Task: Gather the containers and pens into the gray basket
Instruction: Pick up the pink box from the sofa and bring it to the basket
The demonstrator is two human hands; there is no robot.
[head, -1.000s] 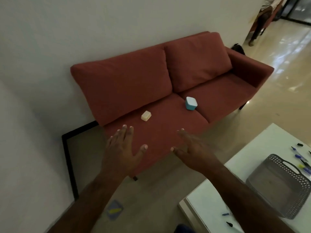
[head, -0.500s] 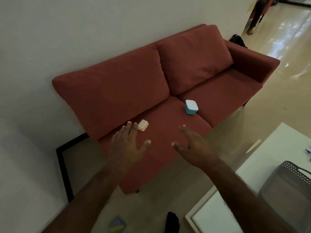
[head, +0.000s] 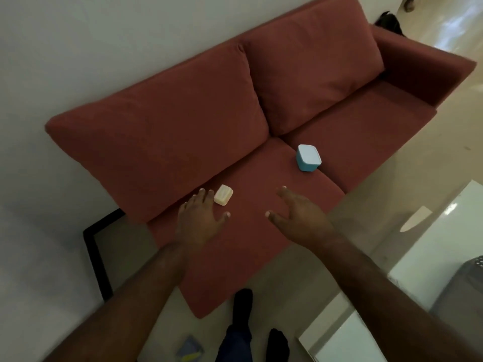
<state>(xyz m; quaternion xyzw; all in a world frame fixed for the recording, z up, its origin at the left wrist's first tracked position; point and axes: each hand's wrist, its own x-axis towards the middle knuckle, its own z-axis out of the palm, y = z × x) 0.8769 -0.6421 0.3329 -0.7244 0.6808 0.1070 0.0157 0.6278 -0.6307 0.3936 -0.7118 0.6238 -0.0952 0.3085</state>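
Both hands reach out, fingers spread, holding nothing. The left hand (head: 200,222) is just beside the cream container (head: 223,194) on the red sofa (head: 167,131); the right hand (head: 300,218) is short of the blue container (head: 308,157). The gray basket (head: 465,293) shows at the right edge.

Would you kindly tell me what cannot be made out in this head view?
- Gray basket: only a corner shows; the right edge cuts off the rest, so its contents are unseen.
- Pens: none in the head view.
- Cream container: the left hand reaches its edge; contact is unclear.
- Blue container: lid on, contents hidden.
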